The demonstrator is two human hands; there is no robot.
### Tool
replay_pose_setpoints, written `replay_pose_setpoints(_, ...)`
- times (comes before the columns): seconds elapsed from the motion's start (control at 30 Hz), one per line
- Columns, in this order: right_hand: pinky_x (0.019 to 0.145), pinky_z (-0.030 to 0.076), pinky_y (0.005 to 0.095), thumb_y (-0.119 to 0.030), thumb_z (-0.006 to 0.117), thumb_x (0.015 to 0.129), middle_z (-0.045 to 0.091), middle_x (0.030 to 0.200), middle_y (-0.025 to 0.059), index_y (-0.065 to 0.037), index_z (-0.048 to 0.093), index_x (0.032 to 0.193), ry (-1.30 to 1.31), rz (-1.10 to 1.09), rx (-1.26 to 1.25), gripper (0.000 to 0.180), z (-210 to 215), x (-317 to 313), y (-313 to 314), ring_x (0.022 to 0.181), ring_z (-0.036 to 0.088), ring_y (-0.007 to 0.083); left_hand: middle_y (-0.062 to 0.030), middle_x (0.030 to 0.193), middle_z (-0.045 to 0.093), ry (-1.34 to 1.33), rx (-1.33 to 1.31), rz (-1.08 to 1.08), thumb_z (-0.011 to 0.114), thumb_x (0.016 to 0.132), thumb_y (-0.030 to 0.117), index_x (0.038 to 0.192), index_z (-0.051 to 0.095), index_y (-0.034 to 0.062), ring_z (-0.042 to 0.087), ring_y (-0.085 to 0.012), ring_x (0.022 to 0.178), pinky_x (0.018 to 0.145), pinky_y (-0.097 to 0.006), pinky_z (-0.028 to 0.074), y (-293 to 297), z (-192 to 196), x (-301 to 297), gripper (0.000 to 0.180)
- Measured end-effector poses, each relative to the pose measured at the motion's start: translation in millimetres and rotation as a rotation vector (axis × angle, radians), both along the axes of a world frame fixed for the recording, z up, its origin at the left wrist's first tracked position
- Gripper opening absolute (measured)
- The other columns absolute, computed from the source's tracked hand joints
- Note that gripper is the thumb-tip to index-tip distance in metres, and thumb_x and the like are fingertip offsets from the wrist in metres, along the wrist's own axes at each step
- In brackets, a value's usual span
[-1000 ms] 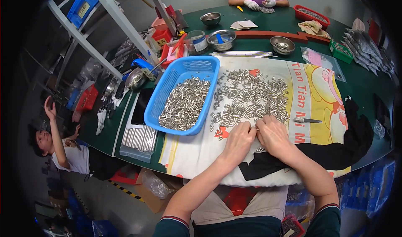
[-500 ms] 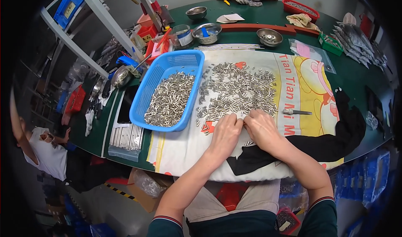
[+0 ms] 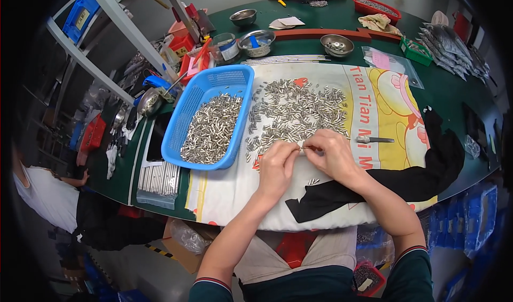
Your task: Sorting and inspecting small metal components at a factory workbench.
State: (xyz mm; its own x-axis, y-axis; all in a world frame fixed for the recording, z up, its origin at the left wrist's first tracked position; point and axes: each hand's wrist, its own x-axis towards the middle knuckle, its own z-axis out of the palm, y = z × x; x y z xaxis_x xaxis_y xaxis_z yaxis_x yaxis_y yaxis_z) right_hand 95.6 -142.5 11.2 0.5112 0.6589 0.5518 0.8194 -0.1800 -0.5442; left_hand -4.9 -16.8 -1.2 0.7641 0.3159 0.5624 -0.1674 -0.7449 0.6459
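Silver cylindrical metal pins (image 3: 316, 110), head view: loose pile just beyond the fingertips.
Long axes mixed; left hand (image 3: 276, 163) and right hand (image 3: 333, 152) about equally near, thumbs and forefingers pinched; any held pin too small to confirm.

One blue basket (image 3: 222, 80), one black cloth (image 3: 398, 183)

The bare left hand (image 3: 277, 163) and right hand (image 3: 334, 153) face each other, the left fingers (image 3: 288, 148) and right fingers (image 3: 313, 143) curled with their tips close together; their exact grip is too small to tell. Behind the fingers, the left forearm (image 3: 240, 227) slants back leftward, the right forearm (image 3: 386, 205) back rightward.
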Motion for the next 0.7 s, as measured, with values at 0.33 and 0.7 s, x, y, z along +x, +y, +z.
replay_pose_setpoints(0.33,0.050,0.044,0.0254,-0.003,0.067,0.072,0.060,0.072,0.0057,-0.002,0.066,0.082,0.263,0.102,0.253,0.010,-2,-10,7,0.061,0.054,0.0142,-0.0070,0.088,0.063,-0.064,-0.855,-0.207,0.055,0.087,0.000,0.097,0.061,-0.0056,0.061,-0.0119,0.080,0.074,-0.024,0.050,-1,-3,-2,0.013)
replay_pose_setpoints(0.7,0.051,0.042,0.0232,-0.001,0.066,0.072,0.061,0.075,0.0058,-0.001,0.066,0.085,0.296,0.077,0.292,0.012,-2,-13,9,0.060,0.052,0.0109,-0.0063,0.089,0.064,-0.112,-0.696,-0.128,0.058,0.086,0.000,0.097,0.062,-0.0043,0.061,-0.0104,0.080,0.072,-0.022,0.050,-6,-4,-2,0.013)
